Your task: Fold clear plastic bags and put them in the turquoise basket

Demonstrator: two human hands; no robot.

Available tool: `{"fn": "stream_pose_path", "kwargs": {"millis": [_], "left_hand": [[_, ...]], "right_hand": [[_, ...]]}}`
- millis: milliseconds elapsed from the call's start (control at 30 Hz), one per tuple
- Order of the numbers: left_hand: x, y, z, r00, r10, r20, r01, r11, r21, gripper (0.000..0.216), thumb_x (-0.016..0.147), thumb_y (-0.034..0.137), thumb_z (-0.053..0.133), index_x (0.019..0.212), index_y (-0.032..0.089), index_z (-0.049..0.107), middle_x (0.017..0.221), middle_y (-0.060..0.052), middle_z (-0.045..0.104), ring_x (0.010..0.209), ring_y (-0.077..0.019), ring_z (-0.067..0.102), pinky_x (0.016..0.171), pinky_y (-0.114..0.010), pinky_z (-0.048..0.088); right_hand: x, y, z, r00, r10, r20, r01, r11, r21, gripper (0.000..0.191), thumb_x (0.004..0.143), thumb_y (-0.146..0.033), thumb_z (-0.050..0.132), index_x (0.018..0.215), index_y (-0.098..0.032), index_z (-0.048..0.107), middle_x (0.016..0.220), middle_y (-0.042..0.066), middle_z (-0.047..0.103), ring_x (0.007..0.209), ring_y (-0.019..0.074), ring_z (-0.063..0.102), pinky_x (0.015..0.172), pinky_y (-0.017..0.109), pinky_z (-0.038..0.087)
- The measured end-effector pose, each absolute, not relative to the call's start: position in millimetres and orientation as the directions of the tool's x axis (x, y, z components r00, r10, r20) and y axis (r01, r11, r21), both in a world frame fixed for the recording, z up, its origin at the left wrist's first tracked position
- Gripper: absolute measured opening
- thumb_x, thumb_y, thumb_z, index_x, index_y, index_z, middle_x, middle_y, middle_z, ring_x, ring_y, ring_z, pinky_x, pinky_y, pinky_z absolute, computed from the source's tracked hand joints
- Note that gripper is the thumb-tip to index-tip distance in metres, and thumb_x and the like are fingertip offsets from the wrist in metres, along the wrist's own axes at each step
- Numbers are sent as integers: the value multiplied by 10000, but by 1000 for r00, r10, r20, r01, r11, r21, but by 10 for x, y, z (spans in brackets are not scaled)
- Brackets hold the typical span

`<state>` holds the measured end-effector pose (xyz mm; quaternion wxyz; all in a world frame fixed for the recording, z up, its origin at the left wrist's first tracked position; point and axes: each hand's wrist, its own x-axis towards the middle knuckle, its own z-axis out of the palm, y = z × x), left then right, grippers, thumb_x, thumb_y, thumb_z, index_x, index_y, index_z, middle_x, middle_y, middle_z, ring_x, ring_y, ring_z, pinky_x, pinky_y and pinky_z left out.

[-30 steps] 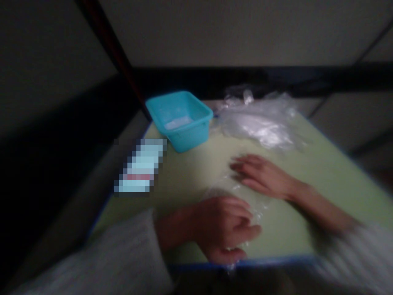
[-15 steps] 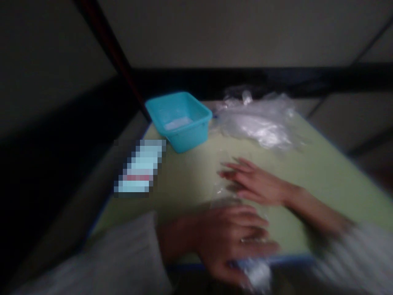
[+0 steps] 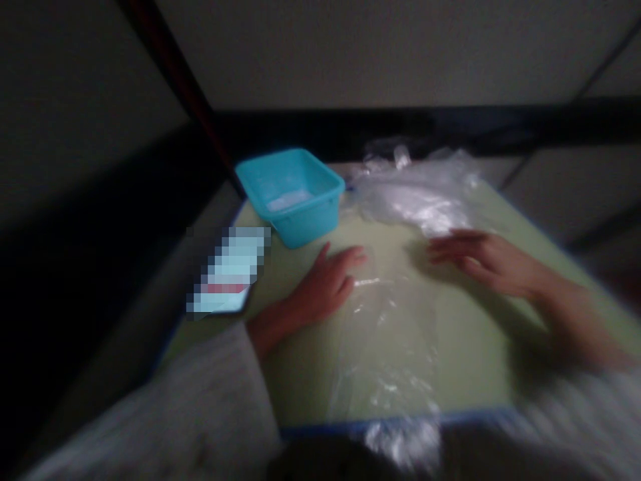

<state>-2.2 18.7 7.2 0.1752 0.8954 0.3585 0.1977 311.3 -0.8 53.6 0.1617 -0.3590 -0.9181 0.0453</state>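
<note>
Left hand [image 3: 328, 284] has thumb and fingers parted at upper left edge of clear bag [image 3: 395, 341]; contact unclear. Right hand [image 3: 488, 264] is loosely extended near plastic pile [image 3: 420, 194]. Bag lies flat, overhanging table [image 3: 475, 354]. Blue tub [image 3: 313, 224], pixelated phone [image 3: 230, 270] sit left.

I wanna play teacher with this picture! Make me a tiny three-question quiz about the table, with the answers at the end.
1. Fill in the blank: in the picture, the shiny plastic heap lies to the ____ of the turquoise tub.
2. Which is nearest the right hand?
A) the tub
B) the heap
C) the left hand
3. True or false: the clear plastic sheet stops before the blue edge of the table.

Key: 1. right; 2. B; 3. false, it reaches past the edge.
</note>
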Motion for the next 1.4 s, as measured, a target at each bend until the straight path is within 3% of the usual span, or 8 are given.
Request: {"fn": "stream_pose_path", "kwargs": {"millis": [233,467,700,800,867,1033,1200,1400], "left_hand": [[-5,165,95,651,718,246,596,-685,419,436,855,107,359,1287,144,398,1323,-122,555,1273,-201,464,1141,-548,62],[12,158,94,598,765,238,661,-639,394,419,877,146,356,1293,113,396,1319,-150,543,1286,-231,446,1137,-564,68],[19,168,77,503,828,248,731,-561,389,442,855,122,358,1292,92,418,1343,-174,514,1315,-255,406,1129,-585,60],[15,185,88,424,839,340,616,-543,571,438,838,147,407,1270,100,471,1333,-158,530,1298,-262,429,1133,-537,170],[26,179,112,406,839,363,392,-519,760,373,854,214,448,1199,114,548,1278,-139,582,1237,-255,497,1096,-464,309],[92,130,146,586,796,153,-43,-158,986,336,879,391,505,976,112,664,1023,-128,711,982,-237,660,892,-387,505],[117,136,88,640,768,23,-132,80,988,419,843,445,568,1017,73,648,968,-162,720,891,-238,691,835,-388,525],[114,131,84,709,703,-44,-56,118,991,457,853,475,553,1062,77,639,1033,-175,703,974,-256,672,876,-415,503]], "right_hand": [[3062,34,438,-712,683,163,643,727,-242,374,907,-228,353,1082,-195,682,1232,77,641,1137,285,577,974,499,435],[2995,68,334,-697,699,159,672,714,-197,535,881,-220,414,1416,-209,395,1324,110,565,1241,329,482,1002,613,353],[2898,110,220,-694,695,189,668,719,-189,555,893,-229,400,1442,-218,325,1438,84,448,1332,324,361,1067,629,235],[2812,73,257,-669,687,284,617,726,-304,487,912,-264,382,1396,-211,397,1401,101,484,1293,315,415,1055,581,295],[2714,18,287,-575,738,353,569,670,-477,418,937,-276,351,1336,-216,459,1318,107,553,1189,278,521,992,500,403],[2424,-94,237,-421,877,230,170,325,-930,296,940,-327,364,1134,-203,550,879,52,665,764,185,645,726,357,526],[2302,-80,118,-479,877,38,-37,23,-999,240,895,-372,454,1005,-177,539,726,22,637,622,141,599,588,281,488],[2311,-30,39,-508,861,3,-76,-41,-996,217,880,-374,495,941,-171,540,690,11,637,556,116,561,548,258,453]]}}
